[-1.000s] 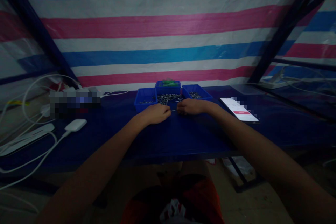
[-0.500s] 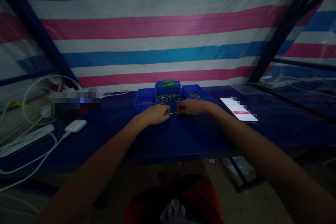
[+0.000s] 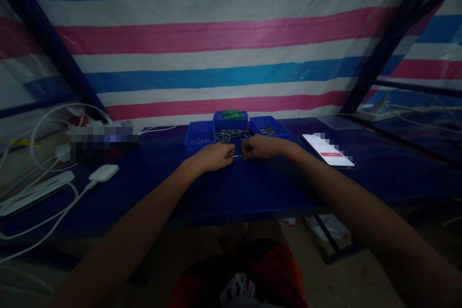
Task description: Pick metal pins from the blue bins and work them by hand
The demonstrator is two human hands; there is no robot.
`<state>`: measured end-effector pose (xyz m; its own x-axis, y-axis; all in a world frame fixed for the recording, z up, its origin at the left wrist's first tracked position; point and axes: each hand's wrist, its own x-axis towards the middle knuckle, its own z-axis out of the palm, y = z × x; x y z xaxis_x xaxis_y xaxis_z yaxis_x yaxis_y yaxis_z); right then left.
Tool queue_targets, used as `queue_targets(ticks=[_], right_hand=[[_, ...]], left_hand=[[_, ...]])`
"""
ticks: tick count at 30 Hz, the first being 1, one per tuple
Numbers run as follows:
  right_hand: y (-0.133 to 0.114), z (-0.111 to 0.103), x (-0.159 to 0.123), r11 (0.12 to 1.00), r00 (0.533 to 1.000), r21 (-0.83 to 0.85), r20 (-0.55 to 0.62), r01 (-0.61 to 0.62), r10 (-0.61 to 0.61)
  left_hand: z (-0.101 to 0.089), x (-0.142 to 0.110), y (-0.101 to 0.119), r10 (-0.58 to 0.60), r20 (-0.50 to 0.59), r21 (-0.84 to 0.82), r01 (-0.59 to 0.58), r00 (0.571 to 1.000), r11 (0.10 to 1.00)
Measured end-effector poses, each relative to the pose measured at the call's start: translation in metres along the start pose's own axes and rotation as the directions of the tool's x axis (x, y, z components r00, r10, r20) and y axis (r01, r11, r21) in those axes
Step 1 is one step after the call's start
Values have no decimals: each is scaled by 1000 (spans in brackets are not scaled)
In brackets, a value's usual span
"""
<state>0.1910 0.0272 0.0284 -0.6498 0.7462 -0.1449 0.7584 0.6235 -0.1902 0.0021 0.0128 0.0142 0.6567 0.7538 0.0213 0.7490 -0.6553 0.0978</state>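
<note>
My left hand (image 3: 220, 155) and my right hand (image 3: 258, 147) face each other just above the blue tabletop, fingers closed in a pinch. Between them runs a thin, pale metal rod (image 3: 238, 156), one end in each hand; its kind is too small to tell. Right behind the hands lies a heap of small dark metal pieces (image 3: 233, 134), partly covered by them. Blue bins stand around it: the left bin (image 3: 191, 130) holds a few small pieces, the right bin (image 3: 283, 130) a small pile of metal parts, and the back bin (image 3: 216, 116) green items (image 3: 232, 114).
A lit phone (image 3: 330, 150) lies right of my right forearm. White cables, a white charger (image 3: 104, 173) and another flat device (image 3: 39, 191) occupy the table's left side. Blue metal posts and a striped plastic sheet (image 3: 231, 38) stand behind the table (image 3: 238, 187).
My right hand has shifted very slightly to the left. My left hand, the rod between them and the bins look nearly the same.
</note>
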Motion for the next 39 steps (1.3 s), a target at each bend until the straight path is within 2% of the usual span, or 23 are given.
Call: queue_targets(ticks=[9, 23, 30, 35, 39], right_hand=[[-2, 1, 0, 1000, 999, -11, -44, -18, 17], [-1, 0, -1, 999, 999, -36, -23, -23, 22], [1, -1, -2, 998, 999, -61, -40, 34, -36], [-1, -2, -3, 999, 1000, -40, -19, 15, -16], [0, -1, -3, 998, 996, -48, -78, 47, -50]], left_hand=[[-1, -1, 3, 7, 8, -14, -7, 1000, 1000], [0, 0, 0, 8, -25, 16, -8, 1000, 1000], [0, 0, -1, -30, -57, 105, 36, 998, 994], [1, 1, -2, -39, -52, 91, 44, 998, 995], [1, 2, -2, -70, -42, 105, 74, 997, 992]])
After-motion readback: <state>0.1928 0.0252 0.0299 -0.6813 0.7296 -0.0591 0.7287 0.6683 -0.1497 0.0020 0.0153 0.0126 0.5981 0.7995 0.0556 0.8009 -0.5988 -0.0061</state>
